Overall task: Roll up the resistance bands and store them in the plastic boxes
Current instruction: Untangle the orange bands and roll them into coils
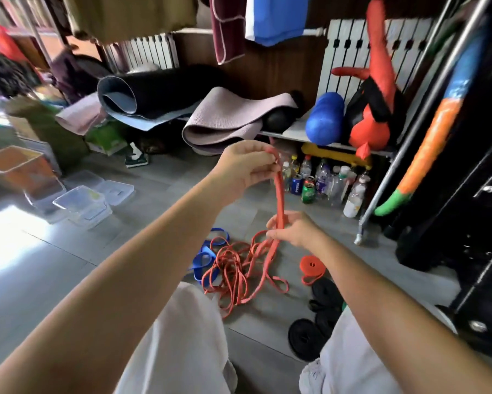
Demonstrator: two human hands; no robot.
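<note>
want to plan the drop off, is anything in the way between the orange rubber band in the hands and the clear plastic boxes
Nothing visible stands between the long orange rubber band and the clear plastic boxes; only bare grey floor. Its lower end, though, runs into the tangled pile of orange bands.

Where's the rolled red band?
Head view, on the floor right of centre: the rolled red band lies right of the loose red bands, just above the black bands.

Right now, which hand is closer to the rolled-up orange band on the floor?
Right. The right hand sits just above and left of the rolled-up orange band; the left hand is higher and farther off, pinching the top of the long orange band.
</note>
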